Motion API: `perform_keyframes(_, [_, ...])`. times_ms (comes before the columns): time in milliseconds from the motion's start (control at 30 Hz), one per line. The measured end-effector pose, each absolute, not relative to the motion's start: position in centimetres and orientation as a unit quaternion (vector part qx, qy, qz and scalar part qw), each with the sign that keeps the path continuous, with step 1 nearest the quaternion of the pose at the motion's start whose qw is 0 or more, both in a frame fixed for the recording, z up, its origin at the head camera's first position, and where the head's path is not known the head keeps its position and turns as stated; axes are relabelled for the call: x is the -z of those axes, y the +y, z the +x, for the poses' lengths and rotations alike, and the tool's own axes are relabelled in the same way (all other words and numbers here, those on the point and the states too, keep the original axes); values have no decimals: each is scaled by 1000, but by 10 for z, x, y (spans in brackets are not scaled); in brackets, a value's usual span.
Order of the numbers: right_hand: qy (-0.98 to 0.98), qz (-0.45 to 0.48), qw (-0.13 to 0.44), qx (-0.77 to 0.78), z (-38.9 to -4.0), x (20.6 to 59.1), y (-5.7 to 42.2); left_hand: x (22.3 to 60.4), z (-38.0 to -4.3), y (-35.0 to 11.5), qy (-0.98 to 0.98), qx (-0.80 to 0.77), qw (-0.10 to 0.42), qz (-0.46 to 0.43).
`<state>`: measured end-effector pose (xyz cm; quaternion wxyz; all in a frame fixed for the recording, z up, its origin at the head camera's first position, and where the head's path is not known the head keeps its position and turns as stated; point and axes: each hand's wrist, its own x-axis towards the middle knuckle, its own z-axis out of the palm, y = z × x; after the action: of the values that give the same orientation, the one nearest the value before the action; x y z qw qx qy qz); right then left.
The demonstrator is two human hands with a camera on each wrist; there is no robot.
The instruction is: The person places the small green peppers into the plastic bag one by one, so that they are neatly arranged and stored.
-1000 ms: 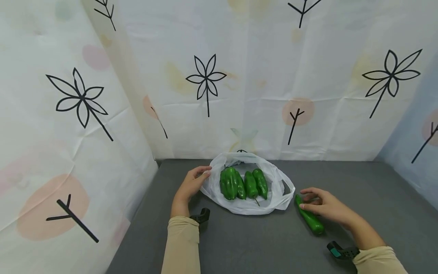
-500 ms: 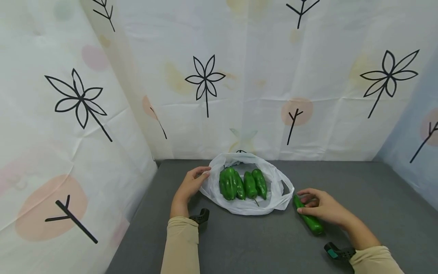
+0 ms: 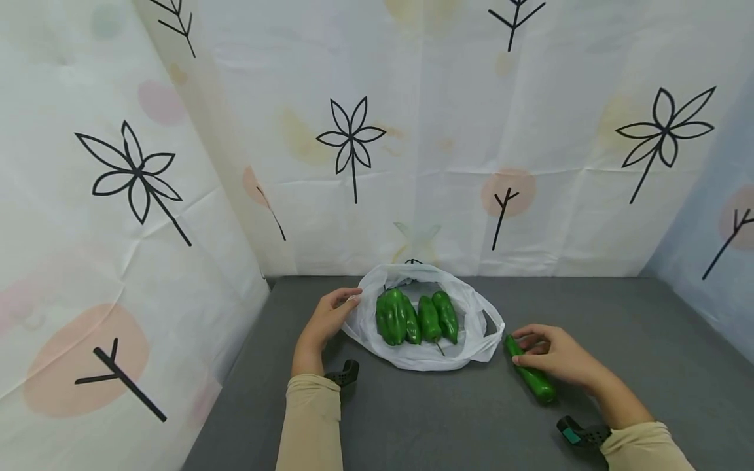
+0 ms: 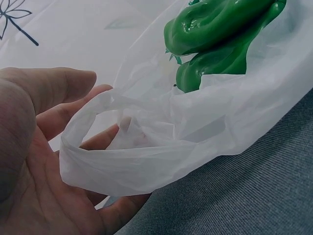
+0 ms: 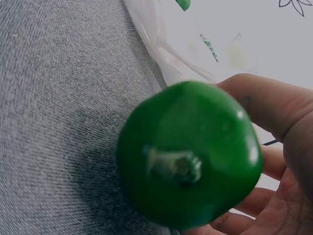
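A white plastic bag (image 3: pixel 406 356) lies with its mouth open on the grey table, and several green peppers (image 3: pixel 393 317) sit inside it. My left hand (image 3: pixel 324 318) is at the bag's left side. In the left wrist view, the bag's handle loop (image 4: pixel 122 169) lies across the fingers of the left hand (image 4: pixel 54 161), which are loosely bent and not closed round it. To the right of the bag, my right hand (image 3: pixel 559 356) holds a long green pepper (image 3: pixel 537 384) between thumb and fingers. Its stem end faces the camera in the right wrist view, partly hiding the fingers.
The grey tabletop (image 3: pixel 436 418) runs back to a white cloth (image 3: pixel 448 216) printed with flowers and twigs. More of this cloth hangs at the left and right sides. The bag's right handle (image 3: pixel 491 327) points toward the pepper beside it.
My right hand has shifted slightly left, and its thumb has settled further over the long pepper. The left hand and bag keep their places; the head view has drifted slightly.
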<state>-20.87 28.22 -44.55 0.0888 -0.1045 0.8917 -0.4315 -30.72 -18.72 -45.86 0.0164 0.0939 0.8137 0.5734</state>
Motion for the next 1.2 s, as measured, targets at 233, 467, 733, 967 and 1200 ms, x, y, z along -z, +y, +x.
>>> perform_keyframes(233, [901, -76, 65, 423, -208, 447, 285, 459, -307, -187, 811, -579, 22, 84])
perform_keyframes(467, [902, -66, 46, 425, -209, 445, 288, 459, -306, -188, 811, -578, 18, 86])
perform_keyframes(733, [909, -51, 32, 413, -208, 440, 289, 459, -307, -187, 811, -579, 18, 84])
perform_keyframes(967, [908, -38, 29, 415, -207, 438, 291, 458, -306, -187, 809, -582, 20, 84])
perform_keyframes(1200, [906, -34, 18, 421, -205, 433, 290, 459, -306, -187, 809, -581, 18, 87])
